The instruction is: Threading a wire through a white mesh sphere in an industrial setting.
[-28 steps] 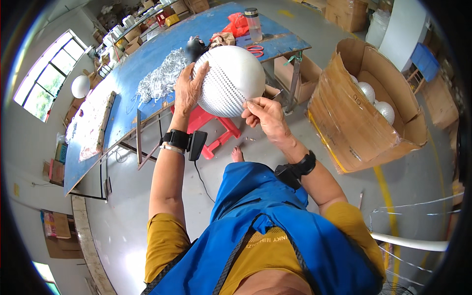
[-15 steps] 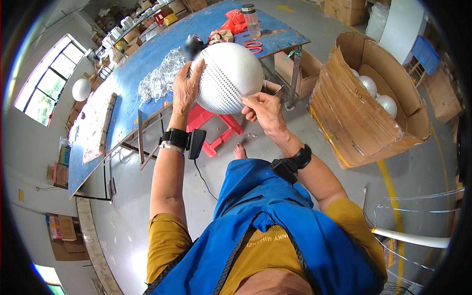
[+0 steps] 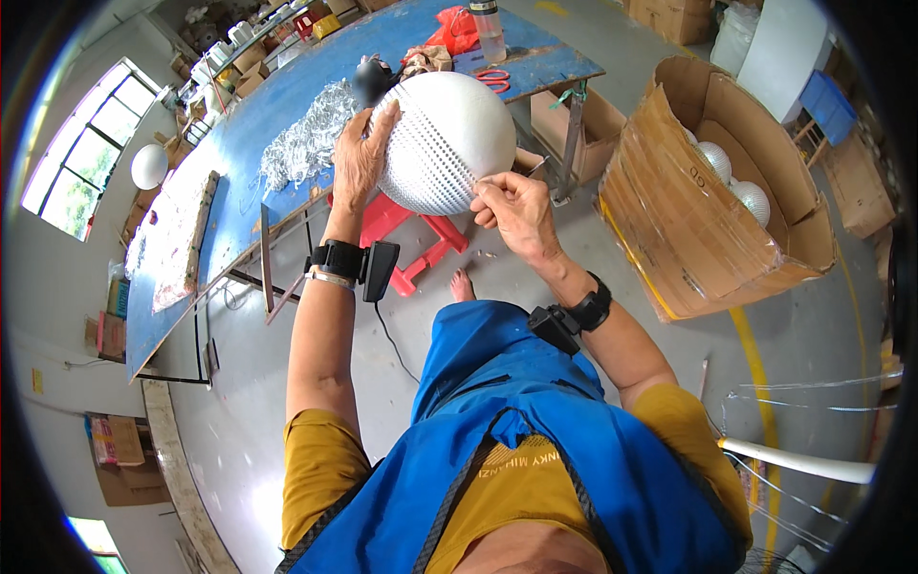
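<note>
A large white ball point(image 3: 473, 115), its left and lower part covered with rows of small silver facets, is raised in front of me beside the table edge. My left hand point(image 3: 360, 158) is closed on its left side, thumb up along the silver rows. At the lower right edge of the silver rows, my right hand point(image 3: 516, 210) pinches thumb and forefinger together against the ball; what lies between them is too small to make out. Just beyond my left fingers is a dark round knob point(image 3: 371, 84). Both wrists wear black strapped devices.
A blue table point(image 3: 239, 206) holds a heap of silver strands point(image 3: 308, 136), red scissors point(image 3: 493, 79) and a clear bottle point(image 3: 488, 33). A red stool point(image 3: 406, 234) stands below the ball. To the right, an open cardboard box point(image 3: 703, 206) contains silver-covered balls point(image 3: 751, 203).
My right fingertips have moved slightly inward and up along the ball's edge, still pinched. The ball and left hand sit a little higher in view, and the whole view has shifted slightly.
</note>
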Available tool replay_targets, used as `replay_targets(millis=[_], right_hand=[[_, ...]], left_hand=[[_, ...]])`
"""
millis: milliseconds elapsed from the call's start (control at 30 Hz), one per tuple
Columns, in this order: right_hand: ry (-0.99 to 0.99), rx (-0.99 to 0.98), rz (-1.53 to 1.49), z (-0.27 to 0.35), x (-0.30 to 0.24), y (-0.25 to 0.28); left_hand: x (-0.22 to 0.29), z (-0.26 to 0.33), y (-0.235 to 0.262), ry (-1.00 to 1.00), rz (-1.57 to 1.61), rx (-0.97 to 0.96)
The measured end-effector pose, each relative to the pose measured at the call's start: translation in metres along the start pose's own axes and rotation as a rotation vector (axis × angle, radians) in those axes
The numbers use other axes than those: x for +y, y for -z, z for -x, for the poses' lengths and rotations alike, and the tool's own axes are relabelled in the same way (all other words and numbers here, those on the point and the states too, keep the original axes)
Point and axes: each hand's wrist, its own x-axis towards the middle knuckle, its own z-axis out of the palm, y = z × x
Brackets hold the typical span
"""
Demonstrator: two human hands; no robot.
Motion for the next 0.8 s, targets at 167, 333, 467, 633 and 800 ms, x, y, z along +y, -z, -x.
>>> replay_targets(millis=[167, 333, 467, 633, 800], right_hand=[[0.023, 0.05, 0.09, -0.002, 0.002, 0.0], [0.007, 0.059, 0.1, -0.001, 0.002, -0.003], [0.001, 0.062, 0.116, -0.002, 0.001, -0.002], [-0.014, 0.046, 0.072, -0.003, 0.004, -0.006], [-0.041, 0.063, 0.036, -0.004, 0.005, 0.001]], left_hand=[[0.006, 0.001, 0.004, 0.024, -0.023, -0.07], [-0.002, 0.001, 0.0, -0.016, -0.021, -0.002], [0.002, 0.001, 0.0, 0.003, -0.005, -0.009], [0.001, 0.003, 0.004, 0.033, -0.005, -0.021], [0.001, 0.007, -0.008, -0.007, -0.149, 0.04]])
